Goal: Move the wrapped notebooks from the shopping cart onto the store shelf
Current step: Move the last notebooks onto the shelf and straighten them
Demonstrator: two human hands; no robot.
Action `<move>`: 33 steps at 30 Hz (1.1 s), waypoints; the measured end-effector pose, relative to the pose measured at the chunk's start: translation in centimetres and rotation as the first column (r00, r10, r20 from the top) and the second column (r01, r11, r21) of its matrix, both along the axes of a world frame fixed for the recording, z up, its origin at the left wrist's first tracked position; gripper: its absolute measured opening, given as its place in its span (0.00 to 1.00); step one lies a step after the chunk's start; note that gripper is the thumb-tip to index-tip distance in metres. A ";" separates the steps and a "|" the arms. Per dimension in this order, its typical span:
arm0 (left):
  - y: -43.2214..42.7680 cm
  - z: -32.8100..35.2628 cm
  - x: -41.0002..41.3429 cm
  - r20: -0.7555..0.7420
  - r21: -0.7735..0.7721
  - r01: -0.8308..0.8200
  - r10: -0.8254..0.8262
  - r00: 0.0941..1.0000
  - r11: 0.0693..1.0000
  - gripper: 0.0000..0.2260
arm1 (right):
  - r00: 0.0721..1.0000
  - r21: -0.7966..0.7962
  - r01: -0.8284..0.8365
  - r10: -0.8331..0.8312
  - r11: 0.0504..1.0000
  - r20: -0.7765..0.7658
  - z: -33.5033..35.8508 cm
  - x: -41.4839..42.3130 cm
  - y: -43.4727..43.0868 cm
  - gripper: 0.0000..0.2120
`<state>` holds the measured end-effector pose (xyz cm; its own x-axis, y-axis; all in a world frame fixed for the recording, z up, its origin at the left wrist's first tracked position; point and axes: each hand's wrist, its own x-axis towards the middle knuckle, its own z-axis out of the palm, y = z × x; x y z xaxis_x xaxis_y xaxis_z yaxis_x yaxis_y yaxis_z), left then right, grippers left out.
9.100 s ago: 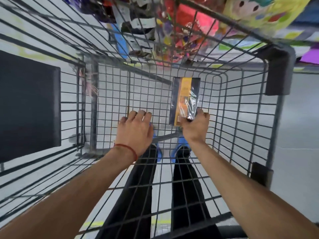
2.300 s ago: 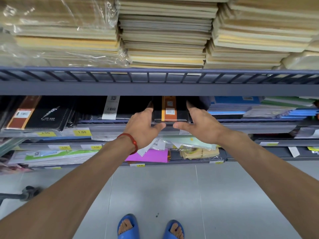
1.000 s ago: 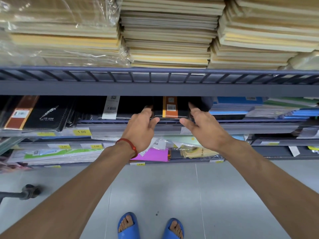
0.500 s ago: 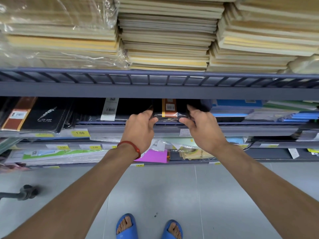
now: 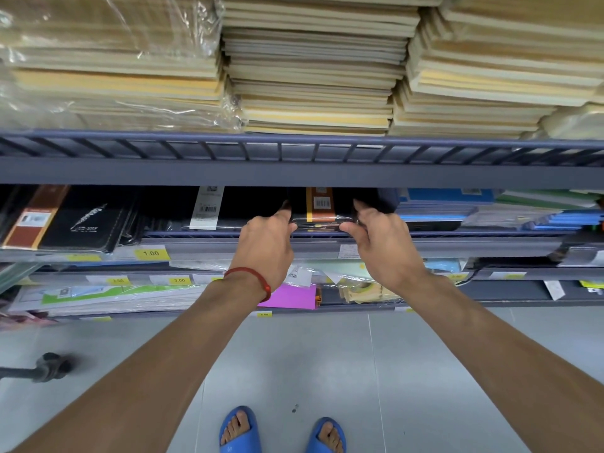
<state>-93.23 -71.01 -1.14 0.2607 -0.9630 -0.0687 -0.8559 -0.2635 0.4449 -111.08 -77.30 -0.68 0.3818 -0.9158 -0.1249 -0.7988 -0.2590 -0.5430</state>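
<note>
Head view — left hand (image 5: 268,245) and right hand (image 5: 389,248) pinch the wrapped notebooks (image 5: 322,214) by the front corners on the shelf (image 5: 474,247).

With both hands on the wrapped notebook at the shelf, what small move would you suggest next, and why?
I would probably nudge the black plastic-wrapped notebook with an orange band slightly deeper, then release. Its near edge lies at the front lip of the grey metal shelf, and the left hand and right hand each pinch a near corner, so it seems almost seated.
</note>
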 end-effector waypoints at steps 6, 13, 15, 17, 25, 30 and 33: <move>0.3 -0.2 0.1 -0.084 0.010 0.023 -0.022 0.996 1.000 0.12 | 0.985 0.006 -0.042 0.042 0.999 -0.167 0.4 0.4 0.8 0.25; 2.7 1.6 0.4 0.080 -0.086 0.066 -0.060 0.995 0.994 0.21 | 0.976 -0.202 0.065 -0.104 0.977 -0.192 2.1 -0.1 5.3 0.23; 3.7 2.2 0.8 0.130 -0.095 0.090 -0.077 0.989 0.991 0.21 | 0.967 -0.233 0.046 -0.102 0.971 -0.234 2.7 -0.1 6.8 0.23; 4.9 3.0 1.3 0.188 -0.085 0.119 -0.101 0.977 0.989 0.21 | 0.951 -0.253 0.035 -0.110 0.967 -0.288 3.8 0.0 8.3 0.21; 11.0 9.3 2.4 0.383 -0.021 0.230 -0.205 0.901 0.973 0.17 | 0.925 -0.283 0.026 -0.131 0.959 -0.357 10.5 1.0 15.3 0.21; 14.4 13.4 2.8 0.429 -0.017 0.239 -0.208 0.879 0.971 0.16 | 0.930 -0.277 0.063 -0.157 0.959 -0.332 14.5 1.8 19.4 0.19; 17.1 16.1 3.2 0.479 -0.011 0.232 -0.198 0.855 0.973 0.17 | 0.937 -0.300 0.040 -0.140 0.953 -0.320 16.4 2.0 22.0 0.19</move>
